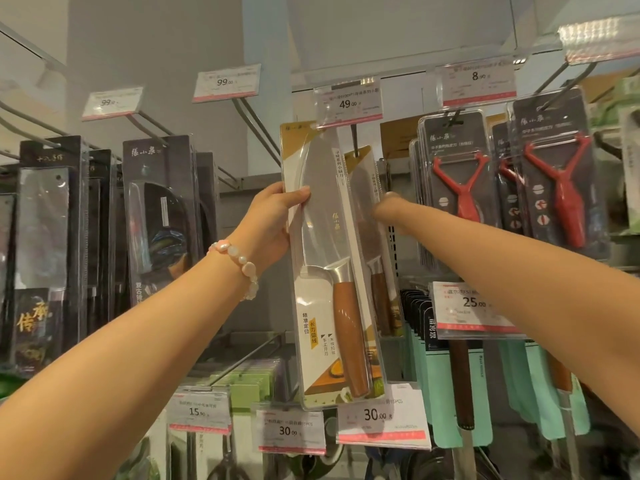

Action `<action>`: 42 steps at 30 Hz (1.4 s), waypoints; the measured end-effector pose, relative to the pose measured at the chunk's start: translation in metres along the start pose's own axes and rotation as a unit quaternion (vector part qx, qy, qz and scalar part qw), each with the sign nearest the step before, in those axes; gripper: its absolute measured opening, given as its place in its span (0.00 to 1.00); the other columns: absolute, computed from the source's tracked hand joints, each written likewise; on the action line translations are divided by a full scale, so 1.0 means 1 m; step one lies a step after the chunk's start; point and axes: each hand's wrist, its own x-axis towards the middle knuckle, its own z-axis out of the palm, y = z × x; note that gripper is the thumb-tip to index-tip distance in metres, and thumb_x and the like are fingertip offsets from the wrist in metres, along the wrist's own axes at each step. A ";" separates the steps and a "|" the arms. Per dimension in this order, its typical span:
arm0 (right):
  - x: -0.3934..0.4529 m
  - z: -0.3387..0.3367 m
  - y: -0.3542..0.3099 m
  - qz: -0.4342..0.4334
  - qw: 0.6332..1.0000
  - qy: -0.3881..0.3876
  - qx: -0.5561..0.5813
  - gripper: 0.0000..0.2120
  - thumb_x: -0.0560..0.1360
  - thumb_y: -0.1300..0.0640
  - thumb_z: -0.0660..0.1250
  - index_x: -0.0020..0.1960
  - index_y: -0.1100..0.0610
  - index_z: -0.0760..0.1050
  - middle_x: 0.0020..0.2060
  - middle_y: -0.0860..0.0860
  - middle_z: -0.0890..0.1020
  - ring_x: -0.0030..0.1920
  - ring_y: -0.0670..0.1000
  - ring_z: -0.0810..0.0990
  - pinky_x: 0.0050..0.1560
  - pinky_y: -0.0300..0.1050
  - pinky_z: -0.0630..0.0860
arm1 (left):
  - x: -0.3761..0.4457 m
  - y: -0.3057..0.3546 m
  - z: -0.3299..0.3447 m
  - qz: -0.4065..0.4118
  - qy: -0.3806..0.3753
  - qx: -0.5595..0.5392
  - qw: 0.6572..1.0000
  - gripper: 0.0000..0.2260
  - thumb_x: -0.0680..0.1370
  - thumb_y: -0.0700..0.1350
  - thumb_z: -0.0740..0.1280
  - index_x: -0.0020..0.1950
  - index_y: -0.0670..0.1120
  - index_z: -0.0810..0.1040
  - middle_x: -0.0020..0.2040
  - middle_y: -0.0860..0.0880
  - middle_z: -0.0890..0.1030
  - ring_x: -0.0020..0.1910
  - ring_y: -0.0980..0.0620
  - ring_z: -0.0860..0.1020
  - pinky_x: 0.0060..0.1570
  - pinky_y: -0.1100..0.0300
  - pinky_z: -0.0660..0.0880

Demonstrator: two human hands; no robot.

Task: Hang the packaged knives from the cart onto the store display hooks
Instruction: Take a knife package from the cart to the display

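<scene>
Left hand (273,216) grips packaged knife (329,258) upright below 49.00 tag (348,103), handle down; right hand (384,206) hidden behind it, grip indeterminable.

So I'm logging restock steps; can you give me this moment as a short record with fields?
held item: packaged knife, wooden handle, raised to the display
left hand: left hand grips the pack's left edge
right hand: right hand reaches behind the pack, fingers hidden
hook: under the 49.00 price tag
already hanging: second knife pack behind
neighbours: red peelers to the right
</scene>
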 end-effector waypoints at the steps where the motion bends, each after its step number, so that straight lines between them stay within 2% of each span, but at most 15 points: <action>1: -0.006 -0.002 -0.003 -0.002 1.000 -0.006 -0.007 0.22 0.80 0.62 0.56 0.72 0.66 0.58 0.54 0.59 0.75 0.53 0.55 0.76 0.46 0.41 0.74 | 0.001 -0.001 0.000 0.000 0.003 -0.001 1.000 0.13 0.79 0.39 0.64 0.63 0.41 0.74 0.51 0.45 0.80 0.47 0.47 0.81 0.35 0.57 0.80; 3: -0.017 -0.005 -0.009 -0.022 0.999 0.000 0.029 0.25 0.81 0.58 0.56 0.74 0.65 0.53 0.51 0.57 0.74 0.49 0.52 0.76 0.43 0.38 0.71 | 0.001 -0.002 -0.001 0.001 0.012 -0.002 1.000 0.14 0.78 0.40 0.64 0.64 0.41 0.73 0.56 0.43 0.80 0.52 0.45 0.80 0.37 0.55 0.80; 6: -0.045 -0.011 -0.016 -0.052 0.984 0.016 0.171 0.27 0.80 0.52 0.58 0.75 0.59 0.55 0.69 0.56 0.68 0.68 0.55 0.68 0.63 0.49 0.66 | 0.001 -0.004 0.000 -0.006 0.022 -0.012 1.000 0.15 0.78 0.40 0.65 0.64 0.41 0.73 0.59 0.42 0.79 0.54 0.44 0.80 0.41 0.53 0.80; 8: -0.069 -0.013 -0.015 -0.032 0.955 -0.069 0.287 0.25 0.77 0.49 0.61 0.72 0.55 0.62 0.67 0.55 0.70 0.65 0.55 0.71 0.67 0.54 0.66 | 0.000 -0.006 0.003 -0.008 0.022 -0.019 1.000 0.15 0.78 0.40 0.65 0.64 0.40 0.73 0.59 0.41 0.79 0.54 0.43 0.80 0.40 0.53 0.79; 10: -0.088 -0.013 -0.007 0.001 0.922 -0.186 0.341 0.24 0.74 0.46 0.64 0.66 0.54 0.68 0.58 0.55 0.78 0.54 0.55 0.78 0.57 0.54 0.75 | -0.001 -0.007 0.007 -0.009 0.025 -0.025 0.999 0.14 0.78 0.40 0.65 0.63 0.40 0.73 0.59 0.40 0.79 0.54 0.42 0.80 0.42 0.51 0.80; 12: -0.105 -0.010 0.000 -0.011 0.916 -0.242 0.319 0.18 0.73 0.48 0.67 0.59 0.54 0.74 0.49 0.53 0.81 0.47 0.53 0.80 0.48 0.48 0.78 | -0.002 -0.009 0.011 -0.012 0.026 -0.032 0.999 0.14 0.78 0.39 0.65 0.62 0.40 0.74 0.58 0.40 0.80 0.54 0.42 0.80 0.47 0.47 0.80; 15: -0.117 -0.009 0.007 -0.046 0.925 -0.224 0.303 0.11 0.74 0.58 0.68 0.56 0.54 0.75 0.47 0.51 0.83 0.44 0.50 0.82 0.45 0.45 0.78 | -0.003 -0.010 0.017 -0.010 0.014 -0.028 0.999 0.13 0.78 0.39 0.65 0.62 0.39 0.74 0.55 0.41 0.81 0.50 0.44 0.81 0.43 0.50 0.81; 18: -0.124 -0.014 0.013 -0.068 0.929 -0.196 0.305 0.13 0.75 0.62 0.67 0.59 0.55 0.75 0.51 0.53 0.83 0.46 0.50 0.81 0.53 0.48 0.76 | -0.007 -0.009 0.022 -0.014 -0.023 -0.031 0.999 0.11 0.78 0.38 0.63 0.61 0.39 0.75 0.51 0.43 0.81 0.45 0.47 0.82 0.37 0.56 0.81; 23: -0.137 -0.021 0.014 -0.061 0.934 -0.153 0.316 0.12 0.74 0.65 0.66 0.58 0.58 0.76 0.52 0.56 0.82 0.49 0.53 0.80 0.61 0.55 0.73 | -0.008 -0.001 0.032 -0.023 -0.043 -0.006 0.999 0.10 0.74 0.38 0.66 0.55 0.39 0.76 0.44 0.44 0.79 0.40 0.48 0.79 0.44 0.56 0.78; 26: -0.140 -0.028 0.015 -0.065 0.937 -0.138 0.314 0.12 0.74 0.65 0.66 0.57 0.57 0.76 0.50 0.55 0.83 0.46 0.52 0.82 0.53 0.50 0.77 | 0.001 0.011 0.038 -0.014 0.005 0.021 1.000 0.19 0.65 0.41 0.69 0.55 0.39 0.74 0.47 0.42 0.72 0.45 0.44 0.72 0.48 0.52 0.71; 30: -0.140 -0.037 0.018 -0.065 0.940 -0.131 0.308 0.10 0.74 0.65 0.66 0.54 0.56 0.76 0.44 0.50 0.83 0.39 0.47 0.82 0.35 0.37 0.78 | 0.029 0.034 0.048 0.044 0.092 0.044 0.994 0.17 0.74 0.46 0.65 0.62 0.42 0.71 0.57 0.43 0.76 0.56 0.44 0.76 0.57 0.50 0.75; 32: -0.140 -0.041 0.020 -0.065 0.942 -0.128 0.304 0.09 0.74 0.64 0.66 0.52 0.55 0.76 0.44 0.50 0.83 0.40 0.48 0.82 0.37 0.39 0.79 | 0.040 0.044 0.053 0.066 0.116 0.075 0.988 0.13 0.79 0.45 0.62 0.63 0.44 0.71 0.54 0.46 0.75 0.55 0.48 0.74 0.59 0.52 0.74; 36: -0.139 -0.045 0.024 -0.072 0.945 -0.121 0.294 0.10 0.74 0.65 0.66 0.54 0.55 0.76 0.48 0.52 0.83 0.45 0.51 0.83 0.45 0.44 0.80 | 0.052 0.055 0.052 0.068 0.100 0.098 0.988 0.13 0.80 0.42 0.60 0.63 0.46 0.75 0.53 0.49 0.76 0.54 0.51 0.73 0.52 0.56 0.72; 39: -0.138 -0.046 0.026 -0.079 0.946 -0.121 0.289 0.11 0.74 0.65 0.66 0.53 0.53 0.76 0.49 0.53 0.83 0.48 0.51 0.83 0.48 0.46 0.80 | 0.056 0.058 0.048 0.097 0.087 0.096 0.987 0.06 0.79 0.44 0.63 0.54 0.48 0.77 0.52 0.49 0.79 0.53 0.51 0.75 0.50 0.58 0.72; 42: -0.136 -0.045 0.027 -0.082 0.946 -0.125 0.288 0.10 0.74 0.65 0.66 0.52 0.52 0.76 0.49 0.53 0.83 0.49 0.52 0.82 0.52 0.49 0.80 | 0.060 0.065 0.047 0.102 0.092 0.098 0.986 0.03 0.79 0.46 0.63 0.50 0.48 0.76 0.45 0.50 0.78 0.44 0.53 0.73 0.43 0.62 0.71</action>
